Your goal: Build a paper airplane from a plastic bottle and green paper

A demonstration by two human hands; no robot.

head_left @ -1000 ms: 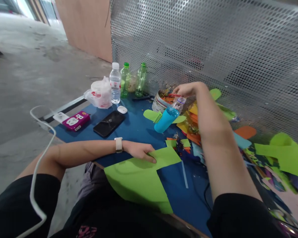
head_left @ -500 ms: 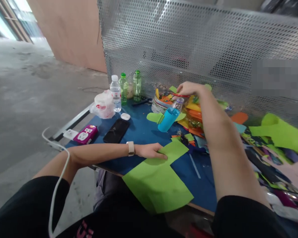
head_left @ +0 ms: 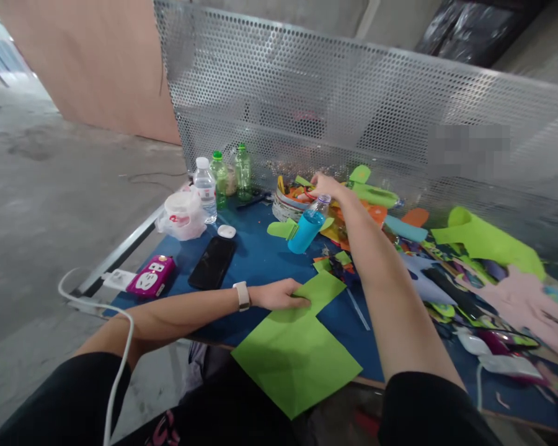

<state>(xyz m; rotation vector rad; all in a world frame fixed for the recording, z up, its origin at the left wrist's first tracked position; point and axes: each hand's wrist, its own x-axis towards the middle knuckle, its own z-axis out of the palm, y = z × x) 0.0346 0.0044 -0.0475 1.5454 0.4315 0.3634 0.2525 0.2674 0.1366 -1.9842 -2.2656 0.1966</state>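
My left hand (head_left: 283, 294) is closed on a piece of light green paper (head_left: 323, 291), the thumb lying on top of it. Below it a larger square sheet of green paper (head_left: 297, 359) hangs partly over the table's front edge. Across the table, my right hand (head_left: 328, 184) reaches to a round tub (head_left: 286, 206) of coloured scraps. Its fingers are bent around red-handled scissors (head_left: 309, 194), whose blades I cannot make out. Just in front of that hand leans a clear bottle (head_left: 308, 230) wrapped in blue, with green paper wings (head_left: 281, 230) at its sides.
A black phone (head_left: 212, 263), a white earbud case (head_left: 226, 231) and a purple power strip (head_left: 152, 277) lie left. Behind them stand a water bottle (head_left: 205, 192) and green bottles (head_left: 243, 170). Coloured cut pieces (head_left: 506, 297) cover the right side. A perforated metal panel (head_left: 279, 80) borders the back.
The view has shifted a little to the right. My right hand has moved slightly left, closer over the scrap tub, with the red handle. My left hand stays on the green paper.
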